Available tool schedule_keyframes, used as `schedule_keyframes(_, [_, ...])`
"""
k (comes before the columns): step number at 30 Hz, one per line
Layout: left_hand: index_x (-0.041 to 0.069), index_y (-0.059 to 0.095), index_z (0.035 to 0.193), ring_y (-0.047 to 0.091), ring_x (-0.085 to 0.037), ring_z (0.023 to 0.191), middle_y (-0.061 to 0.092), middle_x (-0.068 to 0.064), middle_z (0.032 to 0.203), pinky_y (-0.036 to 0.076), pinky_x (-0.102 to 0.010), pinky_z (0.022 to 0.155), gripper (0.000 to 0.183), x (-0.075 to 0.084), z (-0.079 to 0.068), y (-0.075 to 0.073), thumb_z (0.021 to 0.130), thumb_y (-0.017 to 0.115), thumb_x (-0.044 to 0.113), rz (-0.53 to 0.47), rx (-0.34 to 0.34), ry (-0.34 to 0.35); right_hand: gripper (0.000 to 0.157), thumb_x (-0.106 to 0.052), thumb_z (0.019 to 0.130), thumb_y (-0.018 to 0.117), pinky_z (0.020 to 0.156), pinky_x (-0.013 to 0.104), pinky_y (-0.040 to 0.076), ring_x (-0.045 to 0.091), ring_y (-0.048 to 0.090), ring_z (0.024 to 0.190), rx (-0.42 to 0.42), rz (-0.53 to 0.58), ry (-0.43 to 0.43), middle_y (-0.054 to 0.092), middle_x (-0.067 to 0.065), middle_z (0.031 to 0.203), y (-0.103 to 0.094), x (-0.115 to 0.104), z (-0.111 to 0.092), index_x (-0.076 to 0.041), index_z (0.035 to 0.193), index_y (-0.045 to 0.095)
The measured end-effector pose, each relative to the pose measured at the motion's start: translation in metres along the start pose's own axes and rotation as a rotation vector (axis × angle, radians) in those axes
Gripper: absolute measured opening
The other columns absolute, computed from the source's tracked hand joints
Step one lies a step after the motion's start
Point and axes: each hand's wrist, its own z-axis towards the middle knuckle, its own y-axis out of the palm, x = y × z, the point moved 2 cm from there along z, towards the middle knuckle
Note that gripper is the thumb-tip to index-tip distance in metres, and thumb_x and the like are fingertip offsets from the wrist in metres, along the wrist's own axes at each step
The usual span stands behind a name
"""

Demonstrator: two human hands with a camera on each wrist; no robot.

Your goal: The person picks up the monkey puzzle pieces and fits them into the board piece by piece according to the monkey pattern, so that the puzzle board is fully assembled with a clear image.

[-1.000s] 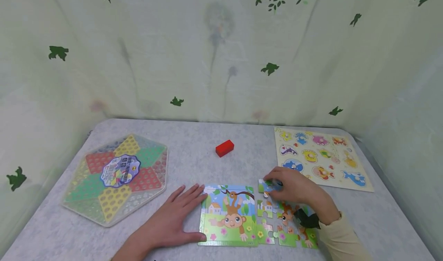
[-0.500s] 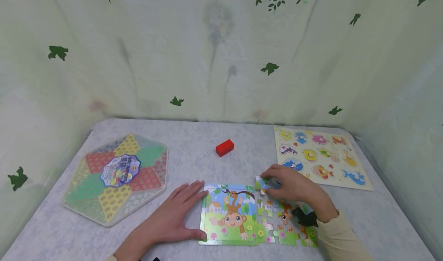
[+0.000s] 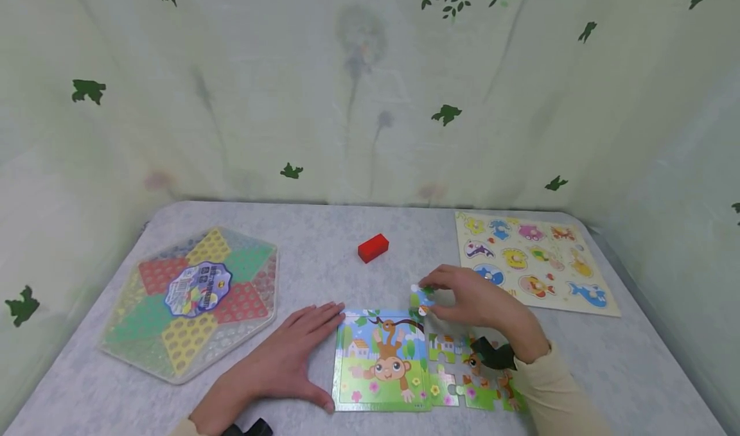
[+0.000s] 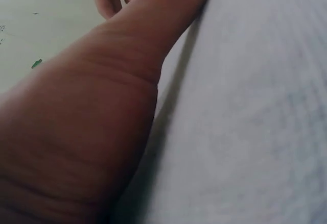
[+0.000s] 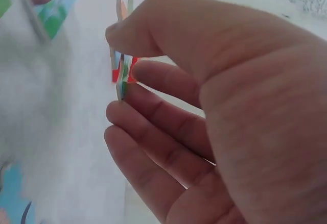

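We have carried the puzzle piece (image 3: 417,300) in our right hand (image 3: 471,299) leftward and a little farther from us, from beyond the loose puzzle pieces (image 3: 476,394) to the upper right corner of the monkey picture board (image 3: 379,356), though whether it touches the board we cannot tell. Our right forearm has swung left with it, so the black wrist device (image 3: 494,354) now sits farther over those pieces. Our left hand (image 3: 295,359) has shifted slightly, its thumb slipping from over the board's left edge down to the lower left corner.
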Motion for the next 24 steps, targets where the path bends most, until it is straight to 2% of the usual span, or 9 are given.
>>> schedule_keyframes(4, [0.012,0.041,0.159,0.034,-0.020,0.152,0.034,-0.002,0.167,0.024,-0.040,0.121,0.130,-0.001,-0.002,0.000,0.062,0.064,0.095,-0.008,0.013,-0.012,0.033,-0.022,0.093,0.076,0.090,0.036,0.058,0.016,0.065,0.105,0.009,-0.018,-0.031,0.069,-0.002,0.121,0.002,-0.008,0.011,-0.013,0.124,0.072])
schedule_keyframes(8, [0.014,0.041,0.159,0.035,-0.020,0.152,0.035,0.000,0.167,0.027,-0.041,0.121,0.126,-0.002,-0.003,0.001,0.064,0.065,0.093,-0.022,0.029,-0.017,0.030,-0.022,0.092,0.076,0.091,0.036,0.058,0.016,0.065,0.106,0.023,-0.036,-0.042,0.069,-0.002,0.120,0.007,-0.013,0.017,-0.013,0.121,0.073])
schedule_keyframes(14, [0.013,0.046,0.156,0.038,-0.020,0.151,0.040,0.001,0.164,0.031,-0.044,0.120,0.112,0.000,-0.001,-0.001,0.074,0.064,0.088,-0.017,0.054,-0.029,0.028,-0.022,0.094,0.076,0.092,0.037,0.058,0.018,0.065,0.108,0.050,-0.041,-0.101,0.068,0.000,0.121,0.017,-0.022,0.021,-0.012,0.119,0.074])
schedule_keyframes(20, [0.014,0.046,0.156,0.037,-0.019,0.151,0.041,0.002,0.164,0.031,-0.046,0.121,0.106,0.000,0.000,-0.003,0.078,0.065,0.083,-0.047,0.042,-0.045,0.030,-0.025,0.095,0.076,0.094,0.035,0.058,0.016,0.066,0.112,0.051,-0.037,-0.171,0.069,-0.001,0.123,0.033,-0.033,0.027,-0.013,0.123,0.073])
schedule_keyframes(24, [0.016,0.046,0.157,0.037,-0.018,0.152,0.041,0.003,0.164,0.031,-0.047,0.122,0.104,0.000,0.000,-0.001,0.079,0.065,0.083,-0.074,0.027,-0.064,0.034,-0.025,0.095,0.075,0.093,0.033,0.058,0.013,0.067,0.109,0.040,-0.019,-0.187,0.070,-0.001,0.123,0.041,-0.040,0.029,-0.013,0.127,0.072])
